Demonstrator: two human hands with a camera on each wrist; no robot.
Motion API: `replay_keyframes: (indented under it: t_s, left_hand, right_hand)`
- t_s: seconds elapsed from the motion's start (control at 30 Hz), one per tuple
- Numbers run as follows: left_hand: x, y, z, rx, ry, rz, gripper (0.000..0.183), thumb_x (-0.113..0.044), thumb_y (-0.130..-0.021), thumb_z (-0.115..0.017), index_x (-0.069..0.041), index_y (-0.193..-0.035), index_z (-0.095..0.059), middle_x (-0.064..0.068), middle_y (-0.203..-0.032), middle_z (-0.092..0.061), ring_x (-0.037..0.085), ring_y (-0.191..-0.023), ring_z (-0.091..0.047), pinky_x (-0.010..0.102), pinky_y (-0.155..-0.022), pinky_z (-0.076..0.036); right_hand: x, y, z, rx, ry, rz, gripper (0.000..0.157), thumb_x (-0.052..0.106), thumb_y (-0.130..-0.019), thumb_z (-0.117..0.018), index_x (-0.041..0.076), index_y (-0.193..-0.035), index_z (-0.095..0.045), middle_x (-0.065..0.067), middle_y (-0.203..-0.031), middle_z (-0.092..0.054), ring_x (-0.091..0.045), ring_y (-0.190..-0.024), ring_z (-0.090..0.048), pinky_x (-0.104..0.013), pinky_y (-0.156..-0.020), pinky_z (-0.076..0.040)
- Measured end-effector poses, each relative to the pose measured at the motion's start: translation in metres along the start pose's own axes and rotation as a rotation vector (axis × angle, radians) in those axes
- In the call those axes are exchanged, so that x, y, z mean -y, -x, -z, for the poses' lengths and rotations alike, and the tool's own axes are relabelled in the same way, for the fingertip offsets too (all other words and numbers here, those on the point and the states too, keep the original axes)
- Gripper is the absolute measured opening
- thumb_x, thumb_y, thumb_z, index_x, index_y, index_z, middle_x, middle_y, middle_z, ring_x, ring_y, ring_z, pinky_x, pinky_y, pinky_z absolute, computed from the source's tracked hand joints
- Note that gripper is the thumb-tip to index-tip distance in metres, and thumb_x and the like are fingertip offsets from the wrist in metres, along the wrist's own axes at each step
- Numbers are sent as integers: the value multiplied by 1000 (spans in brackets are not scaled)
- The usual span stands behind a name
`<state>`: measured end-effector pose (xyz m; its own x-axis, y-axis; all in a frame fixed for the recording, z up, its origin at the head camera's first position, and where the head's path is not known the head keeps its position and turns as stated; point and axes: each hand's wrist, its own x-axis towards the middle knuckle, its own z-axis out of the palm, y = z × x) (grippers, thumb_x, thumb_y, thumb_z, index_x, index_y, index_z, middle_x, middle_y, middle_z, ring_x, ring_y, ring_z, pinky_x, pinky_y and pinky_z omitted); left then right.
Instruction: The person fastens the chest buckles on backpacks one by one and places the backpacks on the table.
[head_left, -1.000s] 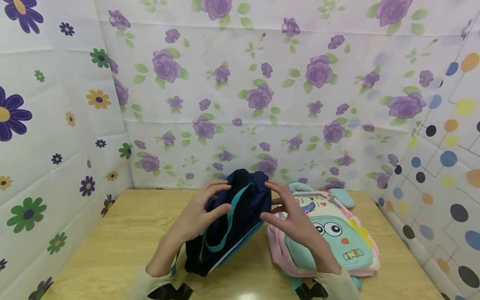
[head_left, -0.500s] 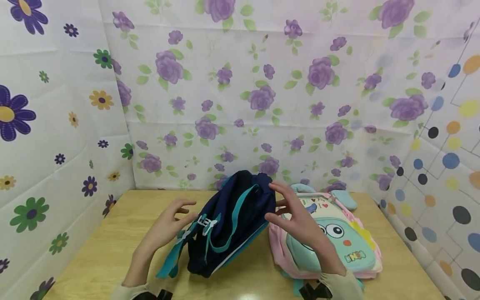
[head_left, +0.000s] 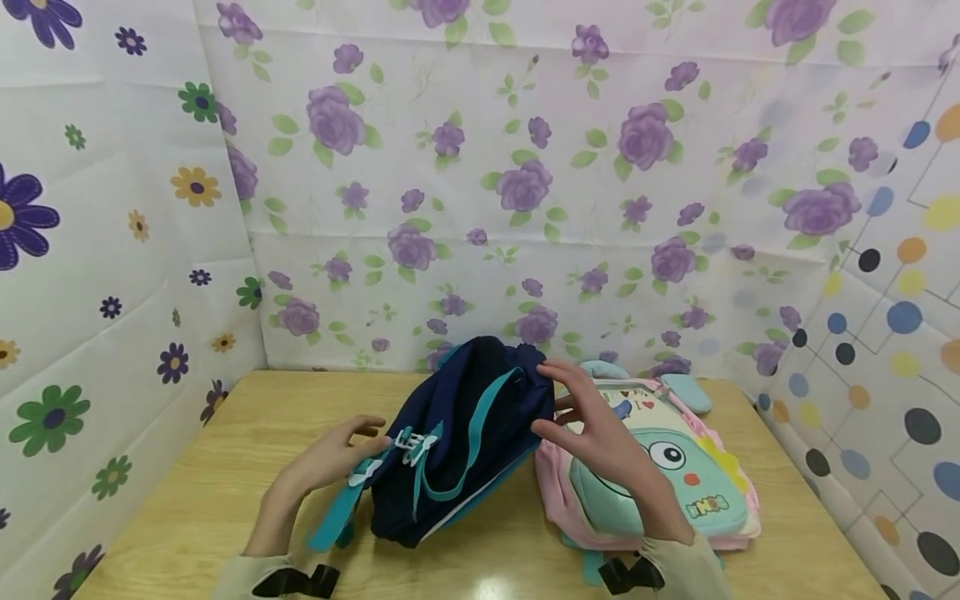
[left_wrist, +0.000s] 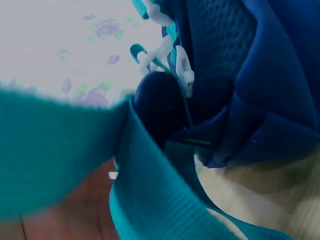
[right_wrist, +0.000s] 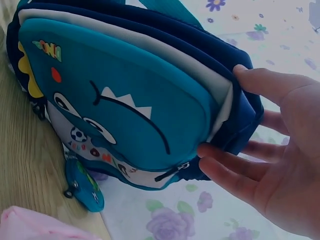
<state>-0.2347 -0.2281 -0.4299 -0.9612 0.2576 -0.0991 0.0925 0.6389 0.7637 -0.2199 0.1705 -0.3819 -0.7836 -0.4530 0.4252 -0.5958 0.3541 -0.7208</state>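
A navy and teal children's backpack stands tilted on the table, its back and straps toward me in the head view. My right hand holds its right side; in the right wrist view, thumb and fingers lie on either side of a corner. That view also shows a dinosaur face on the teal front pocket. At the other side, my left hand has loosely bent fingers beside a teal shoulder strap and its white buckles. Straps fill the left wrist view, where no hand shows.
A pink and mint backpack with a cartoon face lies on the table to the right, partly behind my right forearm. The wooden table ends at a flower-printed cloth; patterned cloths flank both sides.
My left hand has drawn back leftward from the navy backpack's upper part to beside the strap, uncovering the white buckles. My right hand stays on the bag's right side.
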Motion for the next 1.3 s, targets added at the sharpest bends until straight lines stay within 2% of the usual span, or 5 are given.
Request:
replay_keyframes:
  t_s: [0.2, 0.47, 0.77, 0.97, 1.3]
  left_hand:
    - [3, -5, -11, 64, 46, 25, 62, -49, -98, -57, -13, -147, -46, 18, -139, -56, 35, -124, -56, 48, -92, -52]
    - [0, -10, -15, 67, 89, 0, 59, -46, -98, -59, -12, -145, -47, 15, -129, -62, 28, -113, -62, 44, -86, -54]
    - [-1, -10, -15, 59, 103, -3, 62, -46, -97, -60, -17, -149, -43, 15, -132, -59, 29, -117, -59, 46, -89, -52]
    - [-3, -6, -10, 39, 87, 19, 64, -47, -97, -60, -17, -150, -42, 17, -135, -56, 31, -118, -58, 48, -89, -51]
    - [0, -4, -2, -7, 40, 23, 66, -45, -95, -63, -13, -149, -43, 20, -139, -53, 34, -117, -57, 45, -88, -52]
  right_hand:
    - [-1, 3, 9, 49, 2, -45, 63, 25, -98, -65, 24, -153, -34, -3, -158, -29, -23, -114, -63, -35, -91, -55]
    - [-3, 7, 17, 76, 21, -102, 55, 32, -99, -61, 30, -149, -38, 2, -153, -37, -19, -109, -66, -37, -88, -56]
    - [-10, 10, 22, 136, 24, -137, 54, 35, -97, -64, 31, -146, -41, 4, -147, -44, -10, -100, -69, -33, -87, -55]
    - [-17, 9, 17, 189, -3, -189, 55, 37, -95, -66, 31, -145, -44, 3, -146, -46, -10, -96, -70, -30, -87, -54]
    - [-29, 5, -3, 252, 10, -260, 60, 46, -87, -73, 30, -140, -50, 7, -126, -59, -11, -88, -69, -27, -81, -55]
